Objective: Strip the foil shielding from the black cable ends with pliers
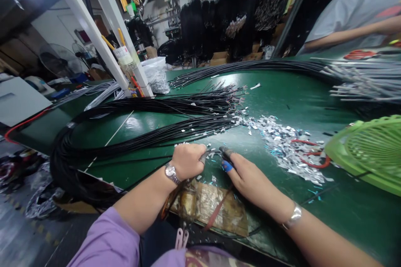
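Note:
My left hand (188, 160), a watch on its wrist, is closed in a fist on a black cable (150, 159) that lies on the green table (344, 208). Just to its right my right hand (247, 175) pinches the cable's end between taped fingertips, a bracelet on that wrist. The two hands nearly touch. Beyond them lies a big looped bundle of black cables (131, 133) with stripped ends pointing right. A pile of silver and blue foil scraps (282, 142) is spread to the right of my hands.
A green plastic basket (366, 152) sits at right, with red-handled scissors (308, 154) in the scraps beside it. A grey cable bundle (366, 79) lies far right near another person's arm (344, 35). White posts (103, 29), a plastic bag (155, 73) and a taped pad (206, 204) at the near edge.

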A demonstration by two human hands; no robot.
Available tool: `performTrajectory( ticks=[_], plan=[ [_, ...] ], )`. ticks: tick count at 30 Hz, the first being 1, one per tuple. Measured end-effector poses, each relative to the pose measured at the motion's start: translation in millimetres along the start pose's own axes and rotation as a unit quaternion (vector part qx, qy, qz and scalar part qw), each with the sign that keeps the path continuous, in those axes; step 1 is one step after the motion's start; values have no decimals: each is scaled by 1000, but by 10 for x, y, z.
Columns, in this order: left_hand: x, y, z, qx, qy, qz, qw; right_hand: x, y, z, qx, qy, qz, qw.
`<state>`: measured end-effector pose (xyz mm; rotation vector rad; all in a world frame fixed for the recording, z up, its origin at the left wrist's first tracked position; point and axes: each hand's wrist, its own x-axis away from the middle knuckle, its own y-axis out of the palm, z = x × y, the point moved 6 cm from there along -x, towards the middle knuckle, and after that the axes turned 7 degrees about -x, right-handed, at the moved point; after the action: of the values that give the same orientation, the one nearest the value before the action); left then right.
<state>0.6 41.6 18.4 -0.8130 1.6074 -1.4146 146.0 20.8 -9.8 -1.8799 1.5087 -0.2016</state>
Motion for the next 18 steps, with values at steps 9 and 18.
performTrajectory(
  ticks=[9, 18],
  plan=[
    [15, 30, 58, -39, 27, -1, 999, -38, 8, -8, 10, 33, -18, 999],
    [24, 32, 128, -55, 64, 13, 996, -33, 86, 2, 69, 58, -58, 994]
  ],
)
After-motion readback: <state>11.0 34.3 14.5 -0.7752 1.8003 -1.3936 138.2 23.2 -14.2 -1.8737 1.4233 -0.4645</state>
